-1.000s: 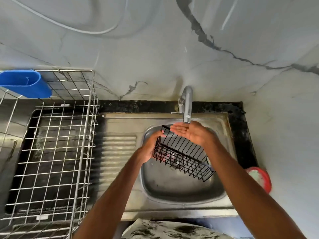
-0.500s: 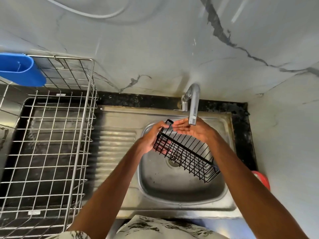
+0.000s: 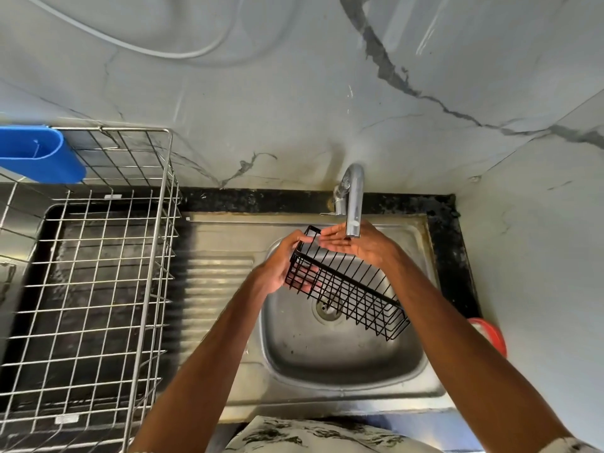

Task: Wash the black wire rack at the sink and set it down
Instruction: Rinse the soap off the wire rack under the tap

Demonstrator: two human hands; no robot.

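Head view: left hand (image 3: 277,273) grips the rack (image 3: 353,289), tilted over the sink (image 3: 327,390), likely to drain; right hand (image 3: 359,246), fingers (image 3: 331,238) straight, empty, under the tap (image 3: 353,204).

Pale veined marble wall (image 3: 294,93) rises behind a black countertop (image 3: 255,200).

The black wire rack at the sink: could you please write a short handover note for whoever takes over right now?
Left hand: grips the left end of the black wire rack and holds it tilted over the steel sink basin.
Right hand: open, palm up, under the spout of the metal tap, just above the rack.
Done: rack is at the sink. I cannot tell whether water is running.
Left: finish the wash, then set the rack down; a silver wire dish drainer stands to the left.
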